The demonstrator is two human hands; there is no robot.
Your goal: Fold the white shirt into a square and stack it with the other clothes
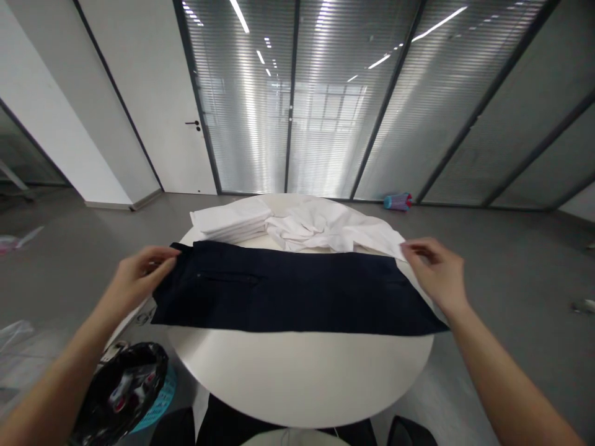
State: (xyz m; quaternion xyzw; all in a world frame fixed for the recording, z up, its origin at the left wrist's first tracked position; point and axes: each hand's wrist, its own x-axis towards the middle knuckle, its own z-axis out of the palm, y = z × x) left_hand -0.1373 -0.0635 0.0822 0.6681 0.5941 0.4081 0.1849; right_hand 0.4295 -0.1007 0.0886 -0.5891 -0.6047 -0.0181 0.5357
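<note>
A dark navy folded garment (297, 294) lies stretched lengthwise across the round white table (307, 378), with a slit-like pocket line near its left end. Its right corner juts past the table's edge. My left hand (144, 272) pinches the garment's upper left corner between thumb and fingers. At the upper right corner is my right hand (437, 269), thumb and fingers drawn together. Its fingertips meet the end of a crumpled white cloth (320, 226) beside the navy corner; which fabric they hold, I cannot tell. Behind the garment sits a neatly folded white stack (232, 220).
A blue basket bin (165, 393) lined with a black bag stands on the floor at lower left. Chair parts (171, 427) show below the table. A small blue and pink container (398, 201) lies by the glass wall (325, 99). A door (162, 124) is at left.
</note>
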